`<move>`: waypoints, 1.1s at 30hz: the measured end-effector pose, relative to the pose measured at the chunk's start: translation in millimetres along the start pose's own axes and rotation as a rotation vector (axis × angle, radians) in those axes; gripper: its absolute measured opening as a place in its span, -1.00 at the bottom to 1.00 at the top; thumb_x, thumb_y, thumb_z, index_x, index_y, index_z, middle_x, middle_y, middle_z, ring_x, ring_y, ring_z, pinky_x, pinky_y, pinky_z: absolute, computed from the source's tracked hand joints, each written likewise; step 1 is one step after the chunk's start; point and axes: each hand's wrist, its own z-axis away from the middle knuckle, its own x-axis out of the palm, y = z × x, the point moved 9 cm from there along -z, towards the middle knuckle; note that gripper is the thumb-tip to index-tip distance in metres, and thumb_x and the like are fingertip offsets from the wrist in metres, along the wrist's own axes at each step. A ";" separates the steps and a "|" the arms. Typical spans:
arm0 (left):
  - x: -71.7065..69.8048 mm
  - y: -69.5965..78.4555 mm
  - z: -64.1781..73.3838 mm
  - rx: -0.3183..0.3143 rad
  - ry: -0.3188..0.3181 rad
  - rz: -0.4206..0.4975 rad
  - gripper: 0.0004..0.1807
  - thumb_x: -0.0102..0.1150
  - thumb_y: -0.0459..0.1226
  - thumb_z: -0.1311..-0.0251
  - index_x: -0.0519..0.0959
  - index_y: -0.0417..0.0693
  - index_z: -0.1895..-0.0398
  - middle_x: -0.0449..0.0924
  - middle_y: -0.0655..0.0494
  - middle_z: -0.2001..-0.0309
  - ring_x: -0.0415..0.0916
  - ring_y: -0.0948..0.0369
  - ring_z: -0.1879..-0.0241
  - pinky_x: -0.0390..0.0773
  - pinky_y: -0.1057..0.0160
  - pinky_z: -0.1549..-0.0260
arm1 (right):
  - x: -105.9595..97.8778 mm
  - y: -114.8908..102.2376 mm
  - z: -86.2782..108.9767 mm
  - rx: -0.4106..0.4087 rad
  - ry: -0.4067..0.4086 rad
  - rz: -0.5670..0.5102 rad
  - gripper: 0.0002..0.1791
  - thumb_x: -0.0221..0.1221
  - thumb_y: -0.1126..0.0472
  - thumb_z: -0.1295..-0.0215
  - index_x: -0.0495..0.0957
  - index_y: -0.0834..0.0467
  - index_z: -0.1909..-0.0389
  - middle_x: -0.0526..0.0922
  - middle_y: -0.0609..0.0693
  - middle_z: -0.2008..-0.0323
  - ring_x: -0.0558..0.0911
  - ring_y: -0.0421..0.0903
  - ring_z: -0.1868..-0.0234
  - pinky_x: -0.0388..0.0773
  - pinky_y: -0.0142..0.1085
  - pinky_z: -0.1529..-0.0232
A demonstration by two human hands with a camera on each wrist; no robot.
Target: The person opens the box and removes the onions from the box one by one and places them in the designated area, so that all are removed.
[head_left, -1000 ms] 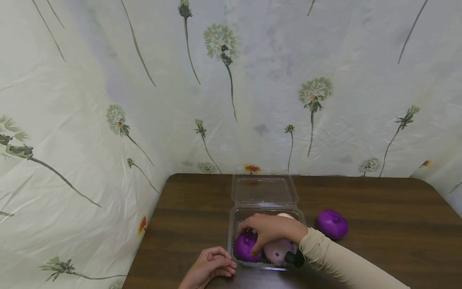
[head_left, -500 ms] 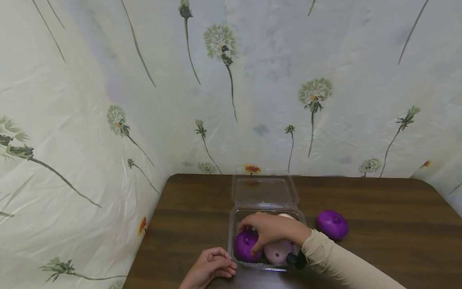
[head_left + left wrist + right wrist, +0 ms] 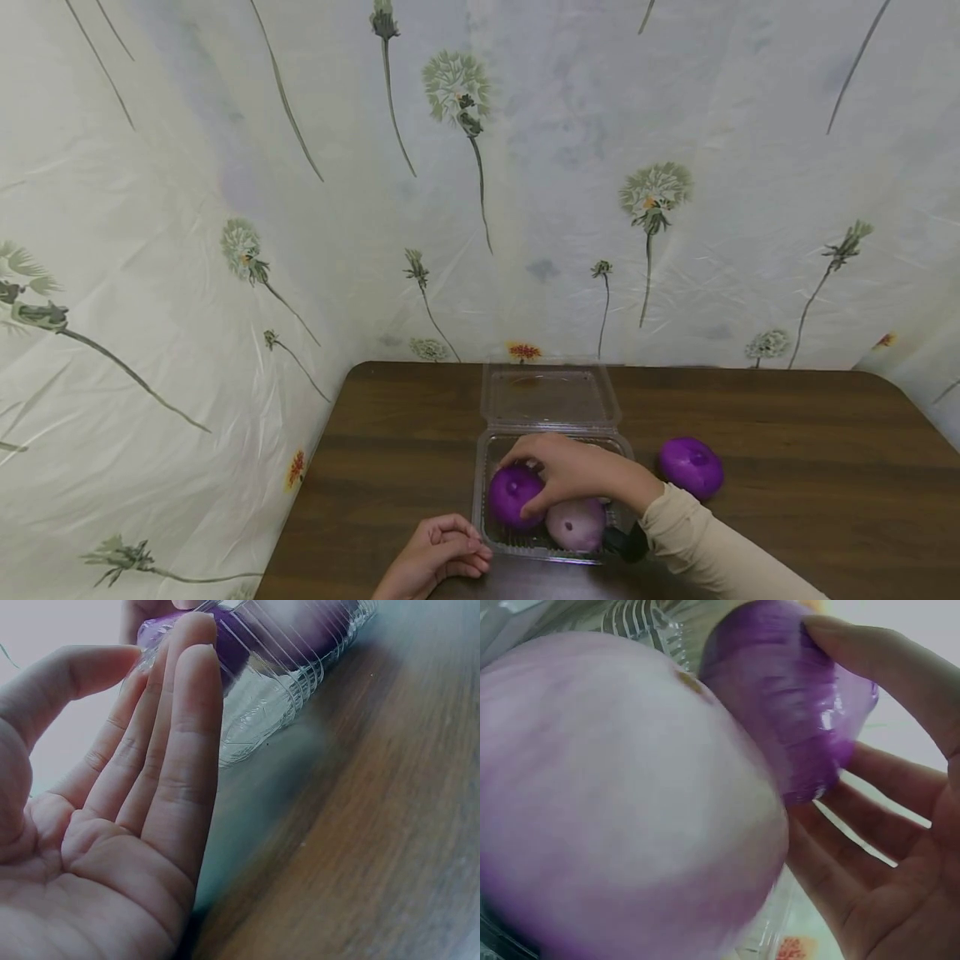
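My right hand point(image 3: 581, 475) grips a glossy deep-purple onion-shaped vegetable point(image 3: 516, 497) inside the clear plastic clamshell box point(image 3: 480, 492). In the right wrist view the thumb lies on one side of this purple vegetable point(image 3: 780, 697) and the fingers on the other. Against it sits a larger pale-purple round vegetable point(image 3: 576, 525) with a small dark spot. My left hand point(image 3: 442, 550) is at the box's near left corner. The left wrist view shows its fingers point(image 3: 184, 750) mostly straight, their tips by the box wall; whether they touch it is unclear.
The clear lid point(image 3: 550, 396) stands folded back behind the box. To the right, another purple onion-shaped vegetable point(image 3: 691, 468) lies on the dark wooden table point(image 3: 787, 450). A dandelion-patterned sheet point(image 3: 540, 208) hangs behind and to the left.
My right hand has shifted slightly up and back, drawing the purple vegetable with it. The pale one shows more, and a whitish thing at the back is now covered. The left hand stays put.
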 end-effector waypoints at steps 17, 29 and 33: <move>-1.8 -1.4 0.1 0.002 0.014 -0.017 -0.85 0.10 -0.43 -0.46 0.63 -0.05 0.13 0.82 0.13 0.19 0.78 0.30 0.19 0.77 0.35 0.15 | -39.6 1.9 28.0 -0.018 0.253 -0.068 -0.35 0.55 -0.13 -0.06 0.62 -0.02 -0.17 0.70 -0.12 -0.14 0.68 -0.06 -0.15 0.70 -0.15 -0.11; -0.7 1.4 0.0 0.042 -0.014 -0.006 -0.83 0.07 -0.46 -0.46 0.63 -0.07 0.11 0.82 0.11 0.18 0.78 0.29 0.18 0.77 0.35 0.14 | -56.6 11.8 57.5 -0.009 0.374 -0.152 -0.32 0.57 -0.04 -0.05 0.59 0.01 -0.21 0.68 -0.07 -0.18 0.67 -0.12 -0.17 0.75 -0.23 -0.07; 0.3 2.3 0.0 0.053 -0.021 -0.003 -0.82 0.07 -0.46 -0.46 0.63 -0.08 0.10 0.82 0.10 0.18 0.78 0.29 0.18 0.77 0.35 0.14 | -61.5 16.7 68.5 0.013 0.412 -0.142 -0.30 0.58 -0.06 -0.03 0.59 0.00 -0.21 0.68 -0.07 -0.17 0.68 -0.15 -0.13 0.76 -0.25 -0.05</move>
